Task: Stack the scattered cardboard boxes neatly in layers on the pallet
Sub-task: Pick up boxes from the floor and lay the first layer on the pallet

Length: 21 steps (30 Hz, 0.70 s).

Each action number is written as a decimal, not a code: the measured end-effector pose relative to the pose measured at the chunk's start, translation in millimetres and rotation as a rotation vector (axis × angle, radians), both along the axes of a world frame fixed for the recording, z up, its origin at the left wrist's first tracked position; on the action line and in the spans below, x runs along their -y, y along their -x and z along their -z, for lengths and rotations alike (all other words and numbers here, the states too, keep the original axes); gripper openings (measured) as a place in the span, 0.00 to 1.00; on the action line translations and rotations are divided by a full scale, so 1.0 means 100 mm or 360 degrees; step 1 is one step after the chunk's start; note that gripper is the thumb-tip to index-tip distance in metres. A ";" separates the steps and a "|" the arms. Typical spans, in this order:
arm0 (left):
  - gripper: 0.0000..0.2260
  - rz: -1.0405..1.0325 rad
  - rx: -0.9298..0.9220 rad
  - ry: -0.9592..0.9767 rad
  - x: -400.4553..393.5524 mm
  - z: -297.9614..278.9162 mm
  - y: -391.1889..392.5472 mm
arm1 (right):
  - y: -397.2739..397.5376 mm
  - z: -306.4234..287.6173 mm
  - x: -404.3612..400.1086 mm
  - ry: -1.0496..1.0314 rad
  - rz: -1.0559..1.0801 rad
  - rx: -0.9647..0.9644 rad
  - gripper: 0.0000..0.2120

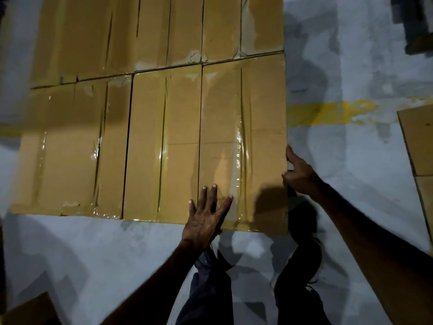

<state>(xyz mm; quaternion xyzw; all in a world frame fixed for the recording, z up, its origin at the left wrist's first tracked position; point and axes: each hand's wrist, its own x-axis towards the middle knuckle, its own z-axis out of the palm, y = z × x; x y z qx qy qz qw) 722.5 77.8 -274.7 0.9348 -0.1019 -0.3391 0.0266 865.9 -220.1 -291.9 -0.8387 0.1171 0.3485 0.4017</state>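
- Cardboard fills the upper half of the head view: brown taped boxes sit packed edge to edge in two rows, seen from above, forming one flat layer.
- Near row, left to right: a left box (pixel 65 156), a middle box (pixel 161 148) and a right box (pixel 243 141), each with glossy clear tape along its top seam.
- Beyond them a far row of boxes (pixel 152 31) touches the near row along a thin dark seam.
- Whatever supports the layer is hidden under the boxes, so the pallet itself cannot be made out.
- The left hand (pixel 206 216) lies flat on the top of the right box near its front edge, fingers straight and spread, holding nothing; it presses on the cardboard just beside the gap to the middle box.
- The right hand (pixel 297 172) is against the right side edge of the same box, with one finger stretched up along the edge and the others curled; it seems to hook the corner, though shadow hides the contact.
- Below the hands, the person's dark trousers (pixel 210 289) and a shoe (pixel 304 261) stand on the grey concrete floor (pixel 93 254).
- A worn yellow painted line (pixel 332 111) crosses the floor right of the stack.
- Another cardboard box (pixel 419 141) lies apart at the right edge, partly cut off.
- A brown cardboard corner (pixel 30 310) shows at the lower left edge.
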 end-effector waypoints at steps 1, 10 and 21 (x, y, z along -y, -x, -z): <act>0.56 0.0001 0.0006 0.0030 -0.03 0.00 0.00 | 0.03 -0.02 0.01 -0.0008 0.0004 -0.0028 0.43; 0.40 -0.0814 0.0670 0.0345 -0.26 -0.17 0.65 | 1.14 0.19 0.01 0.0195 -0.0012 -0.0217 0.35; 0.18 -0.3114 -0.0308 0.0973 -0.19 0.02 0.69 | 1.57 -0.20 -0.30 0.0012 0.0386 -0.0137 0.22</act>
